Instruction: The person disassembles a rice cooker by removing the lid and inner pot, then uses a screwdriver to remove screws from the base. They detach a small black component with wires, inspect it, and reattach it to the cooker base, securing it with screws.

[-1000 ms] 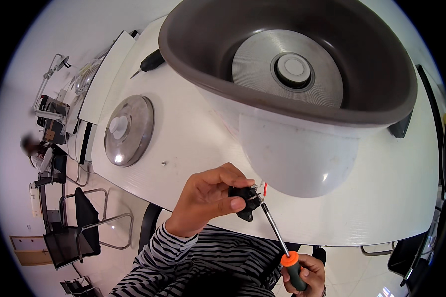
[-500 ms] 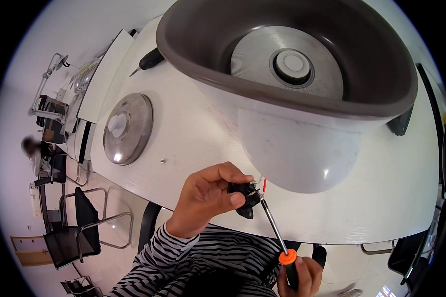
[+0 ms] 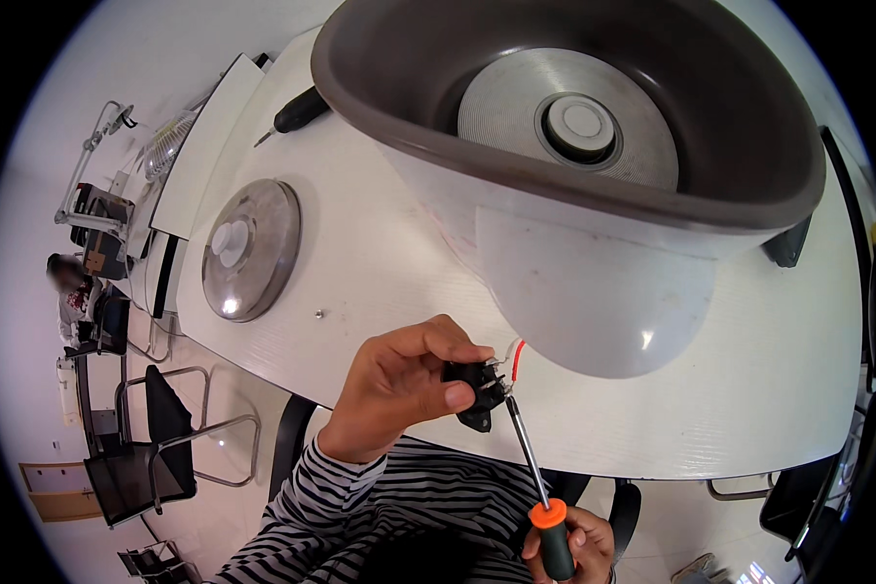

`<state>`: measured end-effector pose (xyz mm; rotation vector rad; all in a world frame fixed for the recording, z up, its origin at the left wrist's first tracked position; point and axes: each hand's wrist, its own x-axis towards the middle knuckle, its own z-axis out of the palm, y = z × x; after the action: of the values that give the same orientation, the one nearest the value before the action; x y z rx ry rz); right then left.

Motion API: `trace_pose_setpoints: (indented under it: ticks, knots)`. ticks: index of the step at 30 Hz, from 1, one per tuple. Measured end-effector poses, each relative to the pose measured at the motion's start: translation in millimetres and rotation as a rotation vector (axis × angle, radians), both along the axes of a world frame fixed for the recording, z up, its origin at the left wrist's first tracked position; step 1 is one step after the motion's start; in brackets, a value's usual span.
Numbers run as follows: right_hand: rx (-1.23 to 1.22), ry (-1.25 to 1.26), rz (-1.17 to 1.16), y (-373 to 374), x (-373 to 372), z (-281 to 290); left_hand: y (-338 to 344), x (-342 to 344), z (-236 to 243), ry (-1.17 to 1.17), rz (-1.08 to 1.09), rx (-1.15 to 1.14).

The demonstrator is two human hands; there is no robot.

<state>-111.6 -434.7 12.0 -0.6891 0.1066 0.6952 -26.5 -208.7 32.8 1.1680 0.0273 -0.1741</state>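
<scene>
My left hand pinches a black plastic socket part with metal terminals, just below the cooker's white housing. A short red wire and a thinner pale one run up from the terminals. My right hand, at the lower edge, is closed on a screwdriver with a dark green and orange handle; its long steel shaft rises to the terminals, tip at or very near them. The cooker's brown rim surrounds an exposed round metal heating plate.
A steel lid and small screw lie left on the white table. A black tool lies behind them, another dark object at right. A seated person is at far left, among black chairs.
My hands have shifted slightly left with the part and screwdriver, the handle moving most, so the shaft is a little steeper. More red wire shows. The seated person has moved slightly.
</scene>
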Motion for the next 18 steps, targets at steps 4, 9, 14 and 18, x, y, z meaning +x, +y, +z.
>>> trace_pose_setpoints:
  ticks: [4,9,14,18]
  knots:
    - [-0.298,-0.341,-0.146,9.1,3.2,6.9,-5.0,-0.3,5.2,0.018,0.037,0.004]
    - [-1.406,-1.234,-0.209,3.5,-0.2,0.7,-3.8,0.8,3.5,-0.054,0.021,0.086]
    - [-1.56,-1.389,-0.345,4.1,0.1,1.6,-1.0,1.2,4.2,-0.036,-0.006,0.113]
    - [-1.138,-1.074,-0.278,-0.1,6.1,4.4,2.1,1.0,8.3,0.005,-0.02,0.138]
